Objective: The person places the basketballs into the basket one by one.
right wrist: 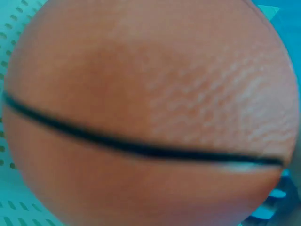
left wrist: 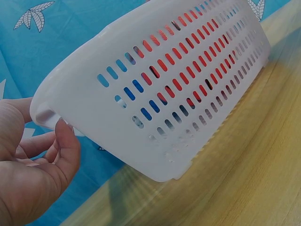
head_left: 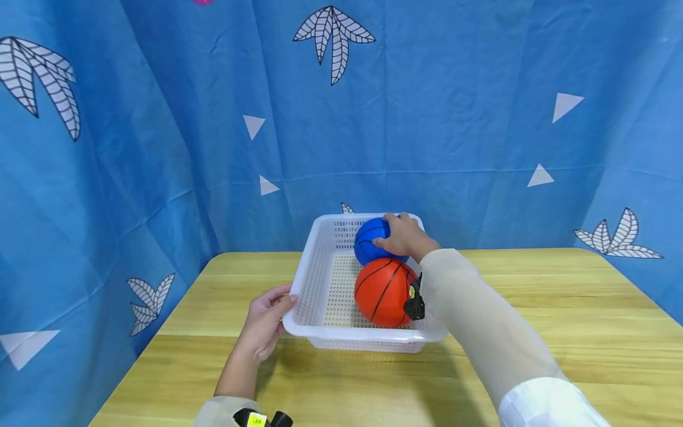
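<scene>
A white plastic basket with slotted sides stands on the wooden table. My left hand grips its rim at the left side; in the left wrist view, the thumb and fingers pinch the rim's corner. Inside, toward the back right, is a small blue basketball. My right hand holds this ball from above and the right, thumb on its front and fingers over the top. An orange-red basketball, slightly larger, sits in front of it, partly covered by the right wrist, and fills the right wrist view.
The table extends to both sides of the basket and in front of it. Behind the table hangs a blue curtain with white leaf and triangle prints, close to the basket's back edge.
</scene>
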`<control>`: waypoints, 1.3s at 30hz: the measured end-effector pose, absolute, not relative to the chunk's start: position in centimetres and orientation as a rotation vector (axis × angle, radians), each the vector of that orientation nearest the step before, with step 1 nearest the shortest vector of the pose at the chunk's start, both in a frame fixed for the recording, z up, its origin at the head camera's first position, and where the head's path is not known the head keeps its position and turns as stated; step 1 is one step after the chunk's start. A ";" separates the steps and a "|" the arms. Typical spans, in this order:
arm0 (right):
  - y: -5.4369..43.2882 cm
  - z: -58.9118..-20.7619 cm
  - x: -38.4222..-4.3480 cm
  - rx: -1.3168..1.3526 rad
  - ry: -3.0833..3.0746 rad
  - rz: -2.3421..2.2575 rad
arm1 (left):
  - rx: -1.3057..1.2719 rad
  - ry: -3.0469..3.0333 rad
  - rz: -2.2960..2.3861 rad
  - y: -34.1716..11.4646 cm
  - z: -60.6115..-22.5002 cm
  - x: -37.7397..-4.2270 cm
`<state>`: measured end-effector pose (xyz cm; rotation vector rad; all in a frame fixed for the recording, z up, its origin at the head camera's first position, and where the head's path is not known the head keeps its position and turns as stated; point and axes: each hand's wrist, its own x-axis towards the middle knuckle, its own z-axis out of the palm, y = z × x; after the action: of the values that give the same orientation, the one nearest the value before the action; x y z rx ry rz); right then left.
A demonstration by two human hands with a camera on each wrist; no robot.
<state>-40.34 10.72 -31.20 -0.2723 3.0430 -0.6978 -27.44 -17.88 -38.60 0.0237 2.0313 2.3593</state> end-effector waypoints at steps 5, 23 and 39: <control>10.8 -31.2 -40.1 -0.298 3.023 -0.655 | 0.031 2.025 2.367 -17.8 -38.5 -27.5; 11.3 -31.1 -39.3 -0.296 2.990 -0.671 | 0.015 2.039 2.348 -17.7 -38.5 -27.4; 12.7 -31.2 -39.0 -0.319 3.030 -0.655 | 0.025 2.029 2.353 -17.9 -38.6 -27.4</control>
<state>-39.02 12.65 -31.16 -0.3195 3.0298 -0.6555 -27.42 -17.89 -38.56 0.0249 2.0286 2.3528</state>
